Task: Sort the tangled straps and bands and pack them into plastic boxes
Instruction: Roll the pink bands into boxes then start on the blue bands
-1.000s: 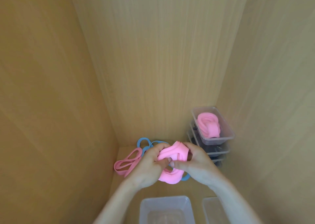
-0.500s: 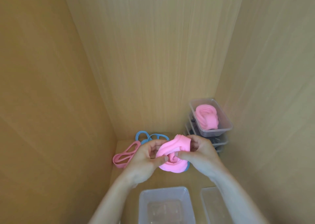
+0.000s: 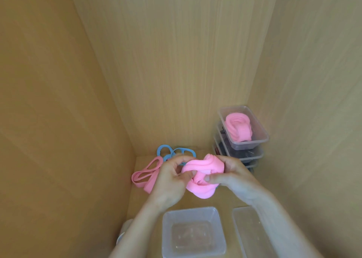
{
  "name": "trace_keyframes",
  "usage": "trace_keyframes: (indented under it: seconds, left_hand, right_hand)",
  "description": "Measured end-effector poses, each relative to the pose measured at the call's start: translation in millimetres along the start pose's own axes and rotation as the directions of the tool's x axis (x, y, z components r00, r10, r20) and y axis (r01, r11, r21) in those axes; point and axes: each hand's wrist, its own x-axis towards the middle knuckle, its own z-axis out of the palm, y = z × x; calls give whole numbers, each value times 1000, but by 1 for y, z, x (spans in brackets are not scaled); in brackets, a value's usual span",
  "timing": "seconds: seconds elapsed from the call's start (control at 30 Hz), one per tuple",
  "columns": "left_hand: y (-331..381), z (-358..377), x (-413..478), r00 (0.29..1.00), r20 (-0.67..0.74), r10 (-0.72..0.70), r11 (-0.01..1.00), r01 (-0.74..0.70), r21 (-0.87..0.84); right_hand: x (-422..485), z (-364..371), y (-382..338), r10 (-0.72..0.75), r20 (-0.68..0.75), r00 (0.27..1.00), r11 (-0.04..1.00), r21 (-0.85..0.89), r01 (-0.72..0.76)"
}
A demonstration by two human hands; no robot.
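A wide pink band [image 3: 203, 175] is bunched into a coil between both hands, held above the wooden surface. My left hand [image 3: 172, 181] pinches its left side with thumb and fingers. My right hand [image 3: 233, 177] grips its right side, thumb pressed into the coil. Another pink band [image 3: 145, 175] lies loose on the surface at the left, and blue bands [image 3: 166, 151] lie behind it by the back wall. An empty clear plastic box [image 3: 193, 232] stands open below my hands.
A stack of clear boxes [image 3: 238, 151] stands in the back right corner; the top box [image 3: 260, 132] holds a coiled pink band [image 3: 238, 128], the lower ones hold dark things. A clear lid [image 3: 252, 232] lies right of the empty box. Wooden walls close in on three sides.
Both hands have kept working the pink band into a tighter coil, turning it slightly. The view has shifted a little; the hands stay in about the same place.
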Motion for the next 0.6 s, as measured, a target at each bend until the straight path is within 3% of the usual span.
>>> trace_keyframes:
  seconds: [0.17, 0.3, 0.43, 0.53, 0.6]
  left_hand:
    - [0, -4, 2, 995, 103, -20, 1000, 22, -21]
    - [4, -10, 0, 966, 257, -26, 988, 64, -142]
    - [8, -19, 2, 911, 411, -39, 962, 145, -231]
    - [8, -18, 2, 908, 412, -81, 920, 227, -319]
    - [7, -7, -1, 944, 303, -130, 933, 220, -286]
  right_hand:
    - [-4, -3, 2, 10, 80, 997, 999, 38, -13]
    - [-13, 5, 19, -15, 60, 998, 964, 267, -1]
    - [-22, 14, 29, -36, 127, 991, 896, 443, -24]
    - [-20, 20, 32, -26, 132, 991, 842, 538, -50]
    - [-15, 24, 30, 16, 51, 999, 812, 582, -42]
